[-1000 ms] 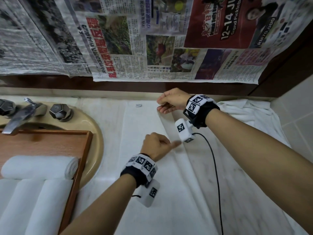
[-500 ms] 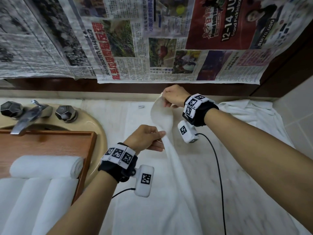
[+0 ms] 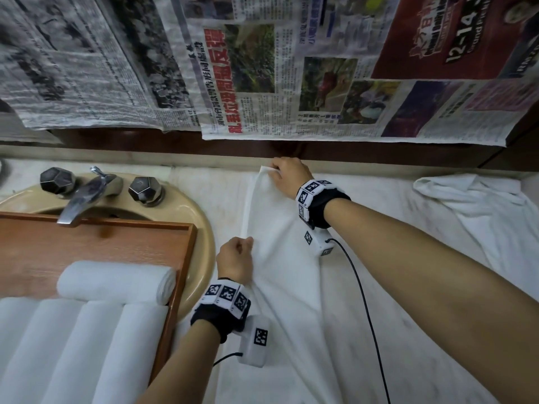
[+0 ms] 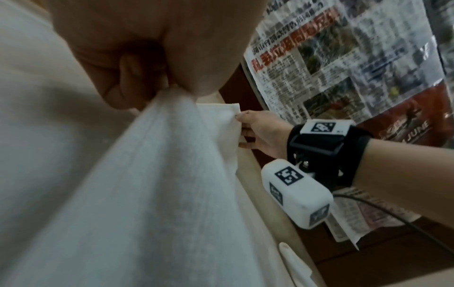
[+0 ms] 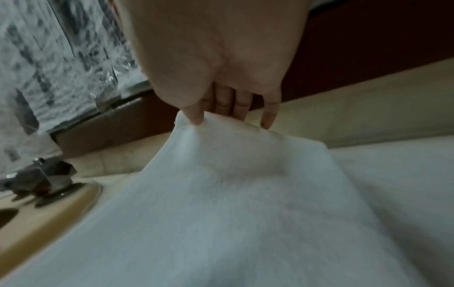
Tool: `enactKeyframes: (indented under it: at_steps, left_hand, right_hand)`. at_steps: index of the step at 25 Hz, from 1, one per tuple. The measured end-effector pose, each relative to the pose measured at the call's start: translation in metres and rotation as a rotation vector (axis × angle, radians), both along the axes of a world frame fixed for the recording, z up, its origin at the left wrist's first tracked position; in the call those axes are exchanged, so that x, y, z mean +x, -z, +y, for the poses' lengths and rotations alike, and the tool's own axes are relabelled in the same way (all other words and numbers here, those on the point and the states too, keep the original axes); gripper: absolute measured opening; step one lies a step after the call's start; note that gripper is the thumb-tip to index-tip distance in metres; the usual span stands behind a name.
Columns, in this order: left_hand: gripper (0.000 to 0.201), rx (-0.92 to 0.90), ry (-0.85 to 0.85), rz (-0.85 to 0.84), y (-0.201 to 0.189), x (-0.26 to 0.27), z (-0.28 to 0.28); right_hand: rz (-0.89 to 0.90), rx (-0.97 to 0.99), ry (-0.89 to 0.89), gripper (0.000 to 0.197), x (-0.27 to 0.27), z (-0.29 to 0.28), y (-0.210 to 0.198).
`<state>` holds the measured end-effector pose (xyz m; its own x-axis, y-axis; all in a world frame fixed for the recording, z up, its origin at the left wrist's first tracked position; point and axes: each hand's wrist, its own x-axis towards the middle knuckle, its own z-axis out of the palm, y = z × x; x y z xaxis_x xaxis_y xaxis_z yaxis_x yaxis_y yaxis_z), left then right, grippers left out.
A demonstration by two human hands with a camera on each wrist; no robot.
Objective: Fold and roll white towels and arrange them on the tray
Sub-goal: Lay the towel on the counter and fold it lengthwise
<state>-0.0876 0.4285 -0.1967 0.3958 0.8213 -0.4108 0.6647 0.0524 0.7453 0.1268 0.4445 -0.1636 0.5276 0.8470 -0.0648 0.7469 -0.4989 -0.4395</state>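
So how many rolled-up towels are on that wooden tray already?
5 show: one rolled towel lies crosswise, and four lie side by side nearer the camera. The tray runs out of frame, so more may be hidden.

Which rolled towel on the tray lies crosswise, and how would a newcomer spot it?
Start at the wooden tray resting over the beige sink. White rolled towels lie side by side along its near part. The crosswise rolled white towel sits just beyond them, the only one turned sideways, its spiral end facing right.

towel [image 3: 280, 258]: white matt terry cloth | tray [image 3: 180, 275]: smooth reddish wood | faucet [image 3: 84, 196]: dull metal, probably
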Motion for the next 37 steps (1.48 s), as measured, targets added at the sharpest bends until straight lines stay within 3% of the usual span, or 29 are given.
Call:
enactKeyframes:
  at_steps: [4,10,17,23,29,31,34,35,37]
  left_hand:
    - [0.029,0.048,-0.041,-0.003,0.010,0.001,0.003]
    - [0.025,0.095,0.002,0.053,0.019,0.009,0.017]
    - [0.028,0.120,0.022,0.113,0.020,0.012,0.020]
    - [0.029,0.122,0.014,0.193,0.022,0.016,0.020]
    - [0.030,0.101,-0.016,0.268,0.020,0.024,0.026]
    - [0.033,0.066,-0.004,0.262,0.021,0.025,0.032]
    - [0.035,0.020,0.016,0.253,0.024,0.025,0.040]
    - [0.034,0.021,0.019,0.257,0.023,0.024,0.041]
    - [0.034,0.026,0.011,0.262,0.019,0.025,0.042]
  right_hand:
    - [-0.049,-0.089,-0.025,0.011,0.000,0.006,0.019]
    - [-0.113,-0.269,-0.110,0.046,0.009,0.013,0.029]
    - [-0.169,-0.273,-0.048,0.025,0.013,0.026,0.041]
    - [-0.293,-0.269,-0.050,0.032,0.006,0.025,0.040]
    - [-0.264,-0.347,-0.032,0.042,-0.006,0.023,0.029]
    - [-0.303,-0.308,-0.148,0.053,-0.025,0.000,0.036]
    - [-0.156,-0.357,-0.636,0.058,-0.037,-0.048,0.048]
    - [-0.145,-0.391,-0.699,0.059,-0.028,-0.052,0.051]
    - [-0.147,-0.449,-0.531,0.064,-0.005,-0.043,0.051]
